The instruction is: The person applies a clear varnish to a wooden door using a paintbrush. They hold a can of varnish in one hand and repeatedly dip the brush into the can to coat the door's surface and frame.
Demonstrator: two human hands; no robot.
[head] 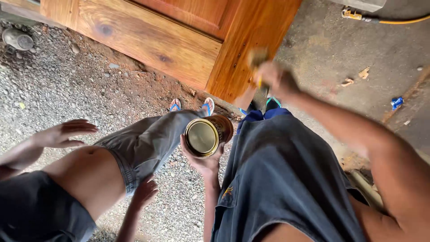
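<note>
- The right hand (pixel 274 77) is clenched on a blurred brush (pixel 257 57) at the wooden door (pixel 188 40); strokes probably go best along the grain
- The left hand (pixel 204 159) grasps the brass-coloured tin (pixel 207 134) from beneath, below the door's corner
- 1 other person stands left of the door

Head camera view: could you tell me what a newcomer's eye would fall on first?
The shiny gold tin can, held in the left hand at centre. Above it, the varnished wooden door, with the right hand holding a blurred brush against it. Another person stands at left.
</note>
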